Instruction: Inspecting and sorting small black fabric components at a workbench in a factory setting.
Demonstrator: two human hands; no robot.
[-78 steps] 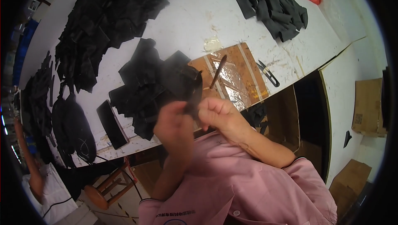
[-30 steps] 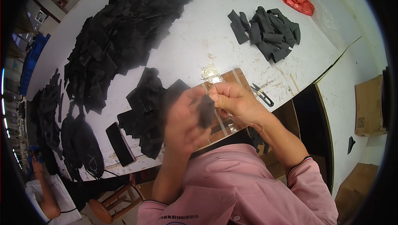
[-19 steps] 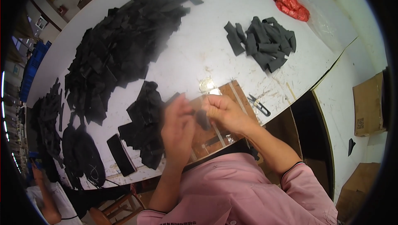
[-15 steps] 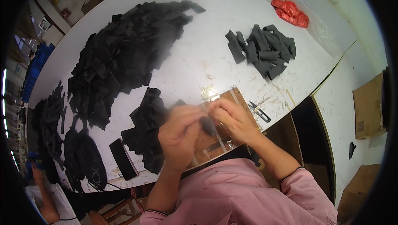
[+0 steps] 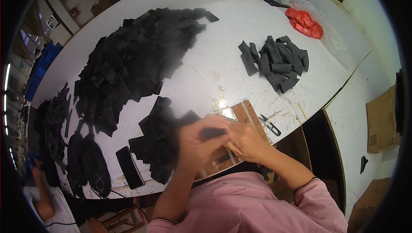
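My left hand is closed round a small black fabric piece above a brown board. My right hand meets it there, fingers pinched together at the fabric's right end. A thin, shiny sliver shows between the hands; blur hides what it is and whether the right fingers hold it. Just left of my left hand is a small heap of black fabric pieces. Thread snips with dark handles rest right of the board.
A large pile of black fabric pieces covers the table's far left. Grey-black rolled pieces are at the far right, below a red bag. A black phone and a dark drawstring pouch lie at the near left.
Both hands have come closer together and slightly lower in the picture. The black piece has turned from upright to nearly level. The whole view has shifted slightly.
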